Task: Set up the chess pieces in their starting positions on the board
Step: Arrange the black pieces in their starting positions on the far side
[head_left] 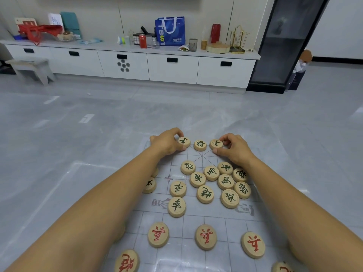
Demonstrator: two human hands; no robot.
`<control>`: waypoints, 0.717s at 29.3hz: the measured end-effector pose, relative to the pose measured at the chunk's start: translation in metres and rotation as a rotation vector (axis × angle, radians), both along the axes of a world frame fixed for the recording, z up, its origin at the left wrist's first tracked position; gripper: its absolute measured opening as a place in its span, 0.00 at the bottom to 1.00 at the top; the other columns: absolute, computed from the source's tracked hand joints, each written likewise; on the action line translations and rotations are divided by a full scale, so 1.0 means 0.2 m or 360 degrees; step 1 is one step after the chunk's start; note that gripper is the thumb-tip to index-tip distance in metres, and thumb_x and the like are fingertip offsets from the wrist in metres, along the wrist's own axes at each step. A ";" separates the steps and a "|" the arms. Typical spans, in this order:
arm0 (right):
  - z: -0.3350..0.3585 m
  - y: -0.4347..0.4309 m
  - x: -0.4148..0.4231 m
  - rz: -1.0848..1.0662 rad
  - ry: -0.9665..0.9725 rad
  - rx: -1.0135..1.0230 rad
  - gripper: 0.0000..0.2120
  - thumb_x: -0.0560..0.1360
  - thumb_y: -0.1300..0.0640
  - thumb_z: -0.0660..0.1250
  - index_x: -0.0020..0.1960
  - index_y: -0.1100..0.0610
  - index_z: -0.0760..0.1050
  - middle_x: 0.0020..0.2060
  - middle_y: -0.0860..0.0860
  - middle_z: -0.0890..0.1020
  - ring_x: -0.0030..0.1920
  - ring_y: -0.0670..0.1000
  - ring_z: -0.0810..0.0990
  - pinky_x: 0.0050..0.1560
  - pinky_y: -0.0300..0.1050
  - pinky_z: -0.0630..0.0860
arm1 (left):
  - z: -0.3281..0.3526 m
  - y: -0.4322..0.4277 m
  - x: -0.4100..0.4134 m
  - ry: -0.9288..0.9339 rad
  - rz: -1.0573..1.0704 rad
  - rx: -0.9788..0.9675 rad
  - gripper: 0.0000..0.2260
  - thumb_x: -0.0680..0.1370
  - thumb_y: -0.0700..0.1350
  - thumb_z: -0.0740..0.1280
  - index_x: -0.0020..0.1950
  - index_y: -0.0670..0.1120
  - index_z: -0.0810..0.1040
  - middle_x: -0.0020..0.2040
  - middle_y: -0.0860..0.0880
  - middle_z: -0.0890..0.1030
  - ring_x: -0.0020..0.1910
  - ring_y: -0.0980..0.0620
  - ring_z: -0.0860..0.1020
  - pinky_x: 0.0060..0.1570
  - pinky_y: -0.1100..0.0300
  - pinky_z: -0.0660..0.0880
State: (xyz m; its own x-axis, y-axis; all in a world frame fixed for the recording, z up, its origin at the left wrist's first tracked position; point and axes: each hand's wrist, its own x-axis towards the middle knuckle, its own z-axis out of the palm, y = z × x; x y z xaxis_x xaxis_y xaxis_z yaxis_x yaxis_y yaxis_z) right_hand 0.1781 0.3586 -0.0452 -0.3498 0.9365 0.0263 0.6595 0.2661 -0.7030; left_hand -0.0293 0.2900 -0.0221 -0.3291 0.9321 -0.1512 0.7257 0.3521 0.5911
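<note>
A thin chess board sheet [196,220] with a printed grid lies on the grey floor. On its far edge stand three round wooden pieces with green characters. My left hand [166,143] pinches the left one [184,141]. My right hand [234,148] pinches the right one [216,144]. The middle piece [200,145] stands free between them. A loose cluster of several green-lettered pieces [212,180] lies behind the board's midline. Red-lettered pieces [205,236] stand in a row near me. My forearms hide parts of both board sides.
A long white drawer cabinet [172,68] runs along the far wall, with a blue bag [170,30], a red can and other clutter on top. A dark glass cabinet [284,46] stands at the right. A small grey stool [31,68] stands at the left.
</note>
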 end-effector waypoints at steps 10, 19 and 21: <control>0.01 0.00 0.00 0.0031 -0.0010 -0.0014 0.20 0.67 0.52 0.74 0.56 0.55 0.74 0.49 0.51 0.69 0.53 0.52 0.71 0.59 0.49 0.71 | 0.00 -0.01 0.02 0.0061 -0.0018 0.0025 0.12 0.73 0.52 0.69 0.55 0.54 0.73 0.44 0.53 0.74 0.55 0.49 0.73 0.54 0.54 0.58; 0.01 0.00 0.01 0.0046 -0.0013 -0.0054 0.19 0.67 0.51 0.74 0.55 0.53 0.74 0.49 0.50 0.69 0.56 0.54 0.71 0.60 0.51 0.71 | 0.01 -0.01 0.03 0.0095 -0.0047 0.0013 0.13 0.73 0.52 0.69 0.56 0.55 0.73 0.44 0.53 0.74 0.55 0.49 0.73 0.54 0.53 0.58; 0.00 0.00 0.00 0.0038 -0.0014 -0.0028 0.18 0.68 0.51 0.73 0.55 0.53 0.74 0.49 0.51 0.69 0.56 0.54 0.71 0.59 0.50 0.71 | 0.00 -0.01 0.03 0.0106 -0.0049 0.0016 0.13 0.73 0.52 0.69 0.56 0.55 0.73 0.45 0.52 0.75 0.55 0.49 0.73 0.55 0.53 0.59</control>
